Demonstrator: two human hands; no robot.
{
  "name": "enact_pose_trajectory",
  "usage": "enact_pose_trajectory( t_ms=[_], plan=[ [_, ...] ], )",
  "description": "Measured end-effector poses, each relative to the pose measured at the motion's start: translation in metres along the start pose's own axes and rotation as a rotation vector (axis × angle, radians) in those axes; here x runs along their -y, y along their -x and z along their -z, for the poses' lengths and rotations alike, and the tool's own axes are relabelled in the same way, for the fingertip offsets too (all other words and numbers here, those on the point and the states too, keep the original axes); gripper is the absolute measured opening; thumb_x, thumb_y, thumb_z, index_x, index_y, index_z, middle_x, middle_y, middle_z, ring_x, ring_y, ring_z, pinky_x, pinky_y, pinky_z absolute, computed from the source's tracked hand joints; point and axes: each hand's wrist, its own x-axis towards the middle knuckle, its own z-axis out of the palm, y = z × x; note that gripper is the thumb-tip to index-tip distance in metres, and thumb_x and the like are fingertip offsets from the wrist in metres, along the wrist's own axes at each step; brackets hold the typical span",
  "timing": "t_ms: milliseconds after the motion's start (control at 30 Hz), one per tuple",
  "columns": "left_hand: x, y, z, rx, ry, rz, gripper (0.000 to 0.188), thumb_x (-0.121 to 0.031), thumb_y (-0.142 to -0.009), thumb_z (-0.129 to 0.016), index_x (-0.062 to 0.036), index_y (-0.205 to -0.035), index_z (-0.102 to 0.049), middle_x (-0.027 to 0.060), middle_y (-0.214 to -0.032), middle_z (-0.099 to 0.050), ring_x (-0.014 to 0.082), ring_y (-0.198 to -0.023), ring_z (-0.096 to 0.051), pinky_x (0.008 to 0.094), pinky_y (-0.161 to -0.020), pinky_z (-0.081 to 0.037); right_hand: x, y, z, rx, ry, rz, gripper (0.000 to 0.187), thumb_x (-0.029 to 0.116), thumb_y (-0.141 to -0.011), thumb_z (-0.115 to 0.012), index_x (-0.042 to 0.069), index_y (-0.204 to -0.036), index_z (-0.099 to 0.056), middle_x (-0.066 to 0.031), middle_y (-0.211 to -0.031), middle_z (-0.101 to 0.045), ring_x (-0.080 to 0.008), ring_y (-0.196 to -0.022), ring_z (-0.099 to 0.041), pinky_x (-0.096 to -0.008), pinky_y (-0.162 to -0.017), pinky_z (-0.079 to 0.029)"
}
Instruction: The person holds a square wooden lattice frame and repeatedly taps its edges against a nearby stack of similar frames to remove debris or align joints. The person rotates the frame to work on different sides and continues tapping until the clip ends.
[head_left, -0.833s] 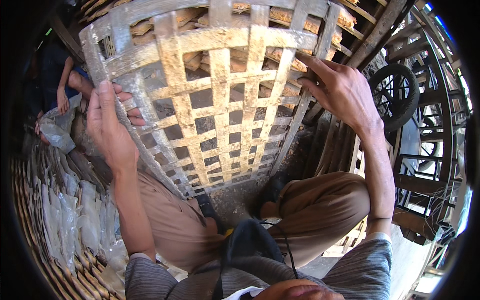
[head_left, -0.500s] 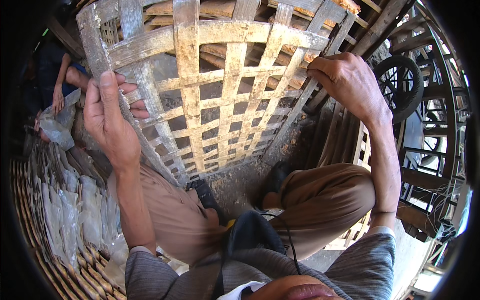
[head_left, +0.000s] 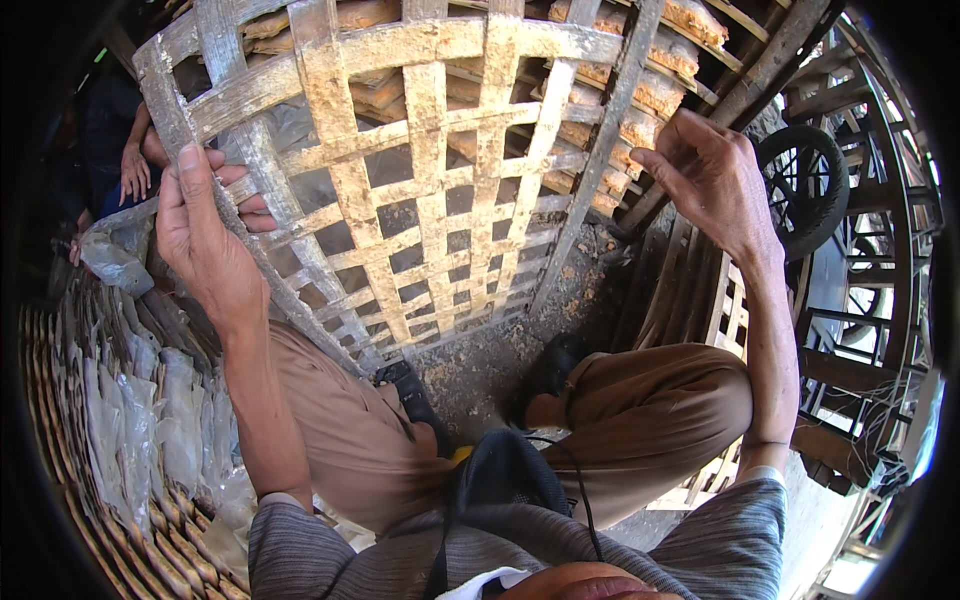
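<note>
The woven lattice panel (head_left: 420,180), a big grid of pale, weathered strips, now fills most of the upper view. It has come up and closer in under a second, so its top edge runs out of sight and the squares look larger. It stands tilted between the person's knees, with its lower edge down on the dirt floor (head_left: 500,350) near the feet. That lift suggests the panel is being raised or turned for handling, not laid flat.

To the left lies a round flat basket tray (head_left: 120,500) (its rim curves along the lower left) covered with pale, thin sheets (head_left: 130,420) laid side by side. On the right stand dark wooden racks (head_left: 860,330) and a small black wheel (head_left: 805,185), well apart from the panel. Behind the panel are stacked, crusted slats (head_left: 690,30).

The left hand (head_left: 205,245) has slid higher along the panel's left edge strip; its fingers (head_left: 245,205) are wrapped round that strip and clamped on it, thumb pointing up. The right hand (head_left: 705,175) has moved up too and now sits at the right edge strip, fingers bent and a little apart. Whether they grip the strip or only rest against it I cannot tell.

At the far left, another person's hand (head_left: 130,170) shows near the panel's corner, apart from both hands.
</note>
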Motion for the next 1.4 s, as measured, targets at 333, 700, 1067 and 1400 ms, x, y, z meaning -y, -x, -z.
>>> enact_pose_trajectory(
  t_ms=[333, 700, 1067, 1400],
  plan=[
    [-0.001, -0.003, -0.004, 0.028, -0.008, 0.024, 0.038, -0.041, -0.111, -0.059, -0.0038, -0.117, -0.067, 0.0023, -0.090, -0.062, 0.0094, -0.065, -0.061, 0.0239, -0.053, -0.054, 0.000, -0.031, -0.021, -0.070, -0.170, 0.176, 0.011, 0.012, -0.093, -0.079, 0.005, -0.101, -0.081, -0.0144, -0.091, -0.078, -0.0297, -0.080, -0.078, -0.0374, -0.070, -0.062],
    [0.012, -0.007, -0.007, 0.034, -0.040, -0.015, 0.039, -0.042, -0.110, -0.060, -0.0038, -0.117, -0.068, 0.0050, -0.095, -0.064, 0.0115, -0.068, -0.061, 0.0247, -0.055, -0.053, -0.004, -0.015, -0.058, 0.156, -0.185, 0.100, 0.014, 0.019, -0.096, -0.078, 0.008, -0.104, -0.079, -0.0069, -0.078, -0.078, -0.0209, -0.070, -0.076, -0.0364, -0.064, -0.062],
    [0.015, -0.014, 0.003, -0.011, 0.011, -0.032, 0.041, -0.041, -0.109, -0.063, -0.0011, -0.113, -0.069, 0.0067, -0.090, -0.067, 0.0126, -0.064, -0.064, 0.0256, -0.051, -0.055, 0.013, 0.009, -0.080, 0.269, 0.166, 0.271, 0.028, 0.025, -0.092, -0.083, 0.007, -0.114, -0.078, -0.0140, -0.076, -0.075, -0.0294, -0.074, -0.077, -0.0455, -0.071, -0.062],
    [0.008, -0.002, -0.007, 0.038, -0.052, -0.056, 0.040, -0.040, -0.110, -0.060, -0.0015, -0.119, -0.069, 0.0069, -0.095, -0.066, 0.0125, -0.068, -0.064, 0.0253, -0.053, -0.055, -0.001, -0.001, -0.098, 0.319, -0.024, 0.344, 0.019, 0.021, -0.099, -0.075, 0.003, -0.099, -0.080, -0.0145, -0.079, -0.076, -0.0268, -0.073, -0.077, -0.0431, -0.069, -0.065]
  ],
)
